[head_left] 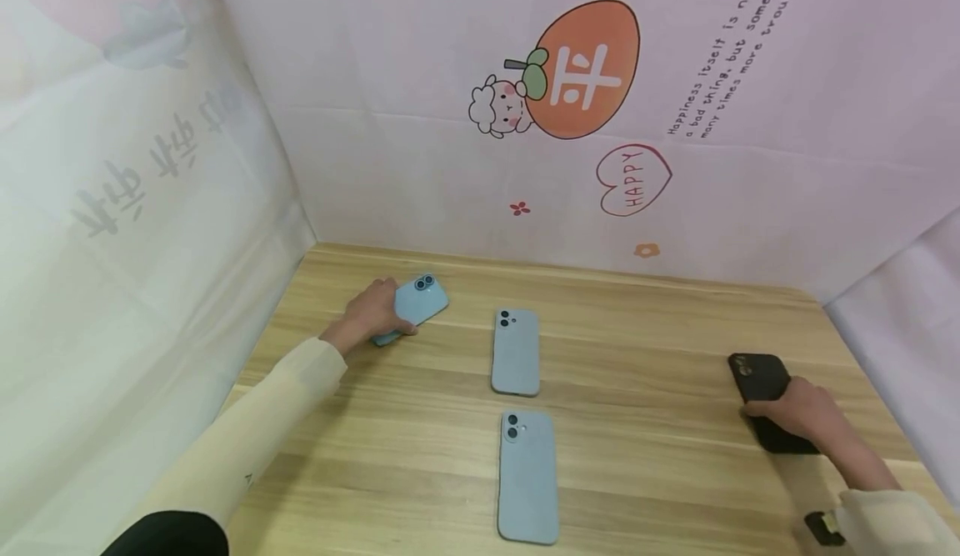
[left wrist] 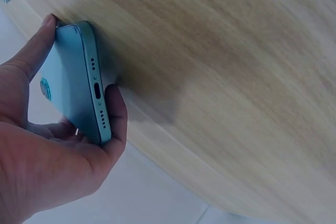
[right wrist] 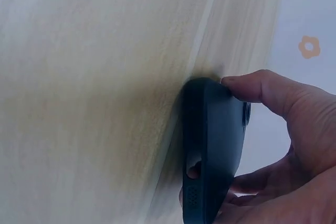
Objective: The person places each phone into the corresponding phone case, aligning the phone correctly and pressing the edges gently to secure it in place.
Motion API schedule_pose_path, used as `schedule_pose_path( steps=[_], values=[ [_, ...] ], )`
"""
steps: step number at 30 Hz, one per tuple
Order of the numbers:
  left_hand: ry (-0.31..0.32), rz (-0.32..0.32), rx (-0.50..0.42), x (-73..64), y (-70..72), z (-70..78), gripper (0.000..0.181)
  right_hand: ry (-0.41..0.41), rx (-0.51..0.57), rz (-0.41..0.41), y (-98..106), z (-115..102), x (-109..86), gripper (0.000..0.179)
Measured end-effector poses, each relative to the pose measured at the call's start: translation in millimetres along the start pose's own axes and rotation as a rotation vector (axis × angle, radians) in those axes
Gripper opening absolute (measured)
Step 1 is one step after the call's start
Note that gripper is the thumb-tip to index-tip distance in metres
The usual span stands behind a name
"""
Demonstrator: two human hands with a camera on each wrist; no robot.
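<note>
At the far left of the table, my left hand (head_left: 375,306) grips a light blue phone (head_left: 422,299) by its long sides, its two-lens back facing up. The left wrist view shows the bottom edge of this phone (left wrist: 97,90), with its charging port, tilted over the wood and fingers curled under one side. On the right, my right hand (head_left: 806,410) holds a black phone (head_left: 759,383) across its width, camera end pointing away. In the right wrist view, the thumb presses one edge of the black phone (right wrist: 223,135) and fingers wrap the other; part of it is cut off.
Two pale blue-grey phones lie back up in the middle, a farther phone (head_left: 516,360) and a nearer phone (head_left: 528,481). White printed cloth (head_left: 420,172) closes off the back and sides of the wooden table (head_left: 637,423). A dark rounded object (head_left: 168,535) overlaps the left sleeve.
</note>
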State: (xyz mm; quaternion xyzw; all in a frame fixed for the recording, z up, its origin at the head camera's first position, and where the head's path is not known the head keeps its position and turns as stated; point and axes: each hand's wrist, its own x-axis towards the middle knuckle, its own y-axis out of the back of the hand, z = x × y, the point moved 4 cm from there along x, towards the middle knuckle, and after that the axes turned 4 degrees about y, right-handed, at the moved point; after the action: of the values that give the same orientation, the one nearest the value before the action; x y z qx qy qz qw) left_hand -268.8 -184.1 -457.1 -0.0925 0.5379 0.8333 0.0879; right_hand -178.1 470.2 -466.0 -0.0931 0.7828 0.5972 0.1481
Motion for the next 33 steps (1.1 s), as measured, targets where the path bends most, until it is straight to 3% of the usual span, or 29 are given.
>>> schedule_pose_path(
  steps=[14, 20, 27, 33],
  values=[
    [0.003, -0.007, -0.042, -0.8, 3.1, 5.0, 0.057, 0.081, 0.016, 0.049, 8, -13, 2.2, 0.107],
    [-0.033, -0.008, -0.093, -1.2, 2.2, 11.3, 0.044, 0.127, 0.006, 0.090, 11, -21, 1.3, 0.082],
    [-0.067, 0.016, -0.124, -5.7, 0.5, 13.1, 0.050, 0.196, 0.029, 0.129, 14, -34, -3.3, 0.039],
    [-0.004, 0.019, -0.315, -9.5, 0.8, 9.8, 0.050, 0.237, 0.065, 0.136, 19, -45, -5.2, 0.028]
  ],
)
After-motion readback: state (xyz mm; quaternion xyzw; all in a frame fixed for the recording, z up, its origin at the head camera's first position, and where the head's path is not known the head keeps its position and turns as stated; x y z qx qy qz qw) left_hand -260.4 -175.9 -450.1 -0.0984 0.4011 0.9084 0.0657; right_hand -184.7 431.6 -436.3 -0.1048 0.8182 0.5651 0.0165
